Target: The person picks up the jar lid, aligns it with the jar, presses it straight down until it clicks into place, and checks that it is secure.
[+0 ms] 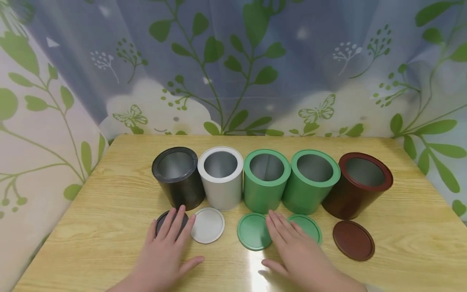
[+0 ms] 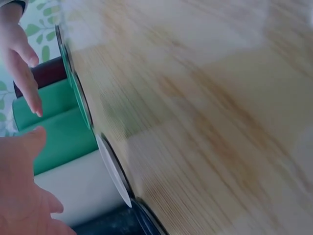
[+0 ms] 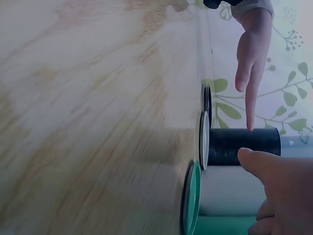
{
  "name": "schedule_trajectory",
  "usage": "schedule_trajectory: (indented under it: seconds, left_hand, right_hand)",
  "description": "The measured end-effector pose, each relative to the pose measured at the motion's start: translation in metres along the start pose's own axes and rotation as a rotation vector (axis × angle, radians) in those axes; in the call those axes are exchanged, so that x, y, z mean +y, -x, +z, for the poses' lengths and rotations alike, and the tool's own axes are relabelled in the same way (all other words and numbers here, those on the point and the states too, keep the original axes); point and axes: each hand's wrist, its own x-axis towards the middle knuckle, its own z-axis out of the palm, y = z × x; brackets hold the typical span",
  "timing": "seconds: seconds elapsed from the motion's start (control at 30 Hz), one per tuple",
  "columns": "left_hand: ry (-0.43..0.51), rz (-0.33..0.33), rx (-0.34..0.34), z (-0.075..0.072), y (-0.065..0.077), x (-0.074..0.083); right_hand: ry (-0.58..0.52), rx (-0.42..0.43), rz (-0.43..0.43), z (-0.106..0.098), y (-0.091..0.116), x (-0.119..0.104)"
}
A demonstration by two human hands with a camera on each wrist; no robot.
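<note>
My left hand (image 1: 160,247) is held over the black lid (image 1: 183,224), fingers straight and spread, partly covering it. My right hand (image 1: 292,243), its fingers extended and close together, overlaps the gap between the left green lid (image 1: 254,232) and the right green lid (image 1: 310,229). Both hands hold nothing; the wrist views show them raised above the tabletop. A white lid (image 1: 208,225) lies just right of the left hand's index finger. Beyond the right hand is a dark red lid (image 1: 353,240).
Behind the lids stands a row of open, upright cans: black (image 1: 184,194), white (image 1: 223,192), two green, the left green can (image 1: 264,198) and the right green can (image 1: 303,198), and dark red (image 1: 343,202). A patterned curtain (image 1: 226,61) hangs behind the wooden table (image 1: 109,194).
</note>
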Motion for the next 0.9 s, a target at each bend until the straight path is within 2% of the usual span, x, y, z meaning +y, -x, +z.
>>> schedule_trajectory:
  seconds: [0.33,0.6,0.9]
  left_hand:
    - [0.010,-0.005,0.007,0.004,0.010,-0.014]
    - [-0.003,-0.043,-0.072,0.000,0.009,-0.025]
    - [0.031,-0.040,-0.133,0.005,0.005,-0.048]
  right_hand:
    - [-0.031,-0.090,-0.063,0.007,-0.019,-0.017]
    - [-0.037,-0.147,-0.104,0.011,-0.037,-0.029]
    - [-0.039,-0.208,-0.179,0.015,-0.065,-0.048]
